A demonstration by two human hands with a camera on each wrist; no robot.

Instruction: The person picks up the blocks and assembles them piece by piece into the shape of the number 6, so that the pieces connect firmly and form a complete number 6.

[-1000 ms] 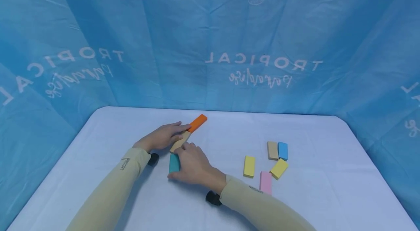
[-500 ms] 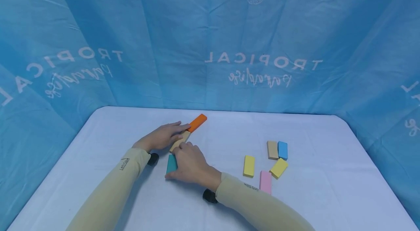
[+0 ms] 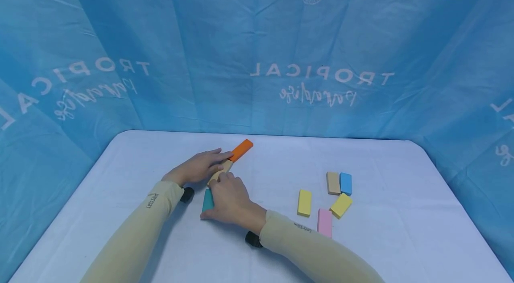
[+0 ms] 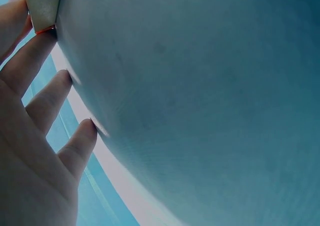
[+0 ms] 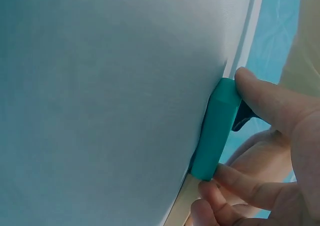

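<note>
A teal block [image 3: 207,200] lies at the near end of a slanting row on the white table. My right hand [image 3: 230,198] pinches it, thumb at its near end and fingertips at its far end; in the right wrist view the teal block [image 5: 216,131] meets the end of the wooden block [image 5: 182,201]. Beyond it in the row lie that wooden block [image 3: 226,167] and an orange block [image 3: 242,150]. My left hand [image 3: 196,168] rests beside these two, fingers straight, a fingertip at their joint. In the left wrist view, the wooden block [image 4: 44,5] shows by the fingertips.
To the right lie a yellow block [image 3: 304,203], a pink block [image 3: 325,222], a second yellow block [image 3: 341,205], a small wooden block [image 3: 333,183] and a blue block [image 3: 346,184]. A blue printed curtain [image 3: 225,51] hangs behind the table [image 3: 381,238].
My right hand has shifted slightly left with the teal block, whose near end has swung left toward the line of the row. My left hand has stayed in place.
</note>
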